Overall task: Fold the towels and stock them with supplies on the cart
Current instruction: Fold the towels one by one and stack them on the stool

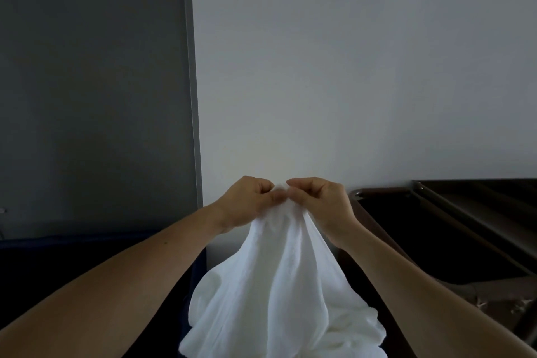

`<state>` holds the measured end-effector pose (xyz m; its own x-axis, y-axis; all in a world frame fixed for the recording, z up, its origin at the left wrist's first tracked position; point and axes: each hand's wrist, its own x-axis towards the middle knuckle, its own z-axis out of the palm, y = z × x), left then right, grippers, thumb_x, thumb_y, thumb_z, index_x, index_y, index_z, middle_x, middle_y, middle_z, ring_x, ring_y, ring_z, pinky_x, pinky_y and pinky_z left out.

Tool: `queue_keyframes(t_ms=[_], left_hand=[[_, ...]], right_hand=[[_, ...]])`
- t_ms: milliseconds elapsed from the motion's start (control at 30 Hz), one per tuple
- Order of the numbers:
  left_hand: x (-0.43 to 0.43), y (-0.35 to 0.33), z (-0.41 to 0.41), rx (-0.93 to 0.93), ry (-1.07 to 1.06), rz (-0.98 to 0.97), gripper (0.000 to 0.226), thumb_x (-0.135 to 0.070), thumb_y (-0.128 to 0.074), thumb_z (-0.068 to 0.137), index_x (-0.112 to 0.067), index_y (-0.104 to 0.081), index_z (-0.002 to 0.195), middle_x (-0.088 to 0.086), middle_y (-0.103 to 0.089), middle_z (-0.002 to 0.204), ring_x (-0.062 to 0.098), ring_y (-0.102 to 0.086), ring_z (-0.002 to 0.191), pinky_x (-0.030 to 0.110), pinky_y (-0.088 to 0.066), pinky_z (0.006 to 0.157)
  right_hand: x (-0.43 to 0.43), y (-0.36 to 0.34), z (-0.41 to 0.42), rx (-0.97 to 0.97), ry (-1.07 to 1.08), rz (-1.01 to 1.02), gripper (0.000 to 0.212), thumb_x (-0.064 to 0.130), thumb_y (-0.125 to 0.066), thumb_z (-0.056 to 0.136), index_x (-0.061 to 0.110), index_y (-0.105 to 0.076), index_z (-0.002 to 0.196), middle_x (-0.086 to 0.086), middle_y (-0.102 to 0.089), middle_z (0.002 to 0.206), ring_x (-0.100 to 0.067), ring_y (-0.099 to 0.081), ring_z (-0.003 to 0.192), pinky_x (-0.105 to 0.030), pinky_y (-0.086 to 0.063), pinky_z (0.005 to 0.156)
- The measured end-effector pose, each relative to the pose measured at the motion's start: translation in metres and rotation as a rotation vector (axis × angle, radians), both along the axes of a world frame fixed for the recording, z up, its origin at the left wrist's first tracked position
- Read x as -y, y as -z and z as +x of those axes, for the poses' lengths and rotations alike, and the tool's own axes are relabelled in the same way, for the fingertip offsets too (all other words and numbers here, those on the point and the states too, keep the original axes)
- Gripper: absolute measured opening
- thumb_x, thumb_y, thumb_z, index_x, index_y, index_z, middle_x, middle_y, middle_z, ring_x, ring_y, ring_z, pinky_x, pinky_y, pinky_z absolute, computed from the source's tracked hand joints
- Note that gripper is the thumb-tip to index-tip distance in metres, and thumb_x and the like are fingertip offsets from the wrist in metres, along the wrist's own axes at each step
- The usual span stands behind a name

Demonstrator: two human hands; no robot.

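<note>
Towel [279, 285], white, hangs bunched from both grips, raised before the pale wall [348, 67]. Left grip [247, 203] and right grip [319, 203] are side by side, nearly touching, with fingers curled, each pinching the towel's top edge. The lower folds drop between a dark blue container [72, 239] on my left and the brown cart [377, 191] on my right. The cart's top tray is dark inside and I cannot tell its contents. The container's inside is also too dark to read.
</note>
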<state>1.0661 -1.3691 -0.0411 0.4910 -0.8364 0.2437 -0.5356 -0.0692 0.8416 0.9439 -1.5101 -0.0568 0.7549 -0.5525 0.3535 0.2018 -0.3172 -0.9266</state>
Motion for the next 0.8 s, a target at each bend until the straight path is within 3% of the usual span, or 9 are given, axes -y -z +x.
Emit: queue_keyframes(t_ms=[100, 200, 267, 333, 367, 433, 500, 633, 800], left_hand=[[0.000, -0.002, 0.004, 0.127, 0.010, 0.078, 0.065, -0.050, -0.065, 0.091, 0.010, -0.050, 0.071, -0.001, -0.035, 0.054, 0.010, -0.028, 0.047, 0.020, -0.024, 0.047], [0.003, 0.000, 0.009, 0.178, -0.016, 0.151, 0.060, -0.059, -0.064, 0.087, -0.008, -0.049, 0.059, -0.011, -0.036, 0.051, 0.007, -0.031, 0.046, 0.019, -0.027, 0.047], [0.005, 0.000, 0.012, 0.325, -0.089, 0.146, 0.042, -0.062, -0.068, 0.082, -0.021, -0.066, 0.085, -0.014, -0.060, 0.082, 0.006, -0.055, 0.077, 0.021, -0.045, 0.069], [0.004, -0.005, 0.015, 0.414, -0.133, 0.098, 0.066, -0.060, -0.073, 0.078, -0.024, -0.057, 0.130, -0.013, -0.050, 0.128, 0.008, -0.044, 0.121, 0.023, -0.037, 0.100], [0.005, -0.010, 0.017, 0.377, -0.088, 0.096, 0.066, -0.057, -0.073, 0.080, -0.025, -0.054, 0.135, -0.016, -0.047, 0.133, 0.005, -0.041, 0.124, 0.019, -0.033, 0.102], [0.008, -0.015, 0.019, 0.237, 0.051, 0.115, 0.040, -0.049, -0.071, 0.087, -0.017, -0.069, 0.112, -0.014, -0.064, 0.107, 0.005, -0.057, 0.096, 0.019, -0.040, 0.082], [0.014, -0.016, 0.020, 0.119, 0.074, 0.073, 0.039, -0.041, -0.071, 0.089, -0.003, -0.067, 0.090, -0.002, -0.061, 0.079, 0.011, -0.053, 0.071, 0.026, -0.041, 0.068], [0.024, -0.029, 0.021, -0.082, 0.063, -0.115, 0.027, -0.032, -0.071, 0.091, -0.008, -0.068, 0.080, -0.004, -0.061, 0.070, 0.008, -0.054, 0.062, 0.021, -0.046, 0.057], [0.037, -0.071, 0.035, 0.039, -0.029, -0.185, 0.019, -0.035, -0.072, 0.089, -0.017, -0.072, 0.081, -0.009, -0.064, 0.071, 0.008, -0.059, 0.067, 0.026, -0.049, 0.061]], right_hand=[[-0.001, 0.004, 0.002, -0.021, 0.013, -0.008, 0.015, 0.019, -0.086, 0.076, 0.026, -0.077, 0.086, 0.003, -0.077, 0.085, -0.012, -0.073, 0.083, -0.021, -0.057, 0.077], [0.000, 0.006, 0.004, 0.007, 0.037, 0.003, 0.014, 0.017, -0.086, 0.076, 0.026, -0.078, 0.080, 0.005, -0.077, 0.082, -0.008, -0.073, 0.078, -0.015, -0.054, 0.070], [0.000, 0.007, 0.004, 0.021, 0.047, -0.009, 0.017, 0.015, -0.085, 0.078, 0.030, -0.078, 0.074, 0.006, -0.077, 0.080, -0.004, -0.072, 0.074, -0.012, -0.051, 0.066], [0.001, 0.004, 0.003, 0.035, 0.039, -0.010, 0.023, 0.012, -0.083, 0.080, 0.034, -0.078, 0.074, 0.006, -0.077, 0.079, -0.005, -0.072, 0.074, -0.013, -0.052, 0.067], [0.001, 0.002, 0.003, 0.047, 0.033, -0.009, 0.025, 0.011, -0.082, 0.080, 0.035, -0.078, 0.075, 0.005, -0.077, 0.079, -0.006, -0.072, 0.074, -0.015, -0.053, 0.067], [0.003, -0.003, 0.002, 0.089, 0.032, -0.014, 0.026, 0.010, -0.083, 0.080, 0.034, -0.076, 0.073, 0.004, -0.076, 0.076, -0.007, -0.071, 0.071, -0.019, -0.054, 0.067], [0.006, -0.007, 0.000, 0.123, 0.049, -0.024, 0.026, 0.009, -0.083, 0.079, 0.032, -0.073, 0.071, 0.005, -0.074, 0.074, -0.006, -0.068, 0.068, -0.019, -0.054, 0.065], [0.006, 0.004, -0.010, 0.021, 0.105, -0.096, 0.021, 0.012, -0.083, 0.078, 0.028, -0.069, 0.081, 0.016, -0.069, 0.069, 0.005, -0.060, 0.062, -0.012, -0.047, 0.060], [0.008, 0.019, -0.014, -0.123, 0.200, -0.251, 0.018, 0.027, -0.079, 0.083, 0.030, -0.066, 0.071, 0.022, -0.062, 0.056, 0.008, -0.056, 0.057, -0.007, -0.040, 0.055]])
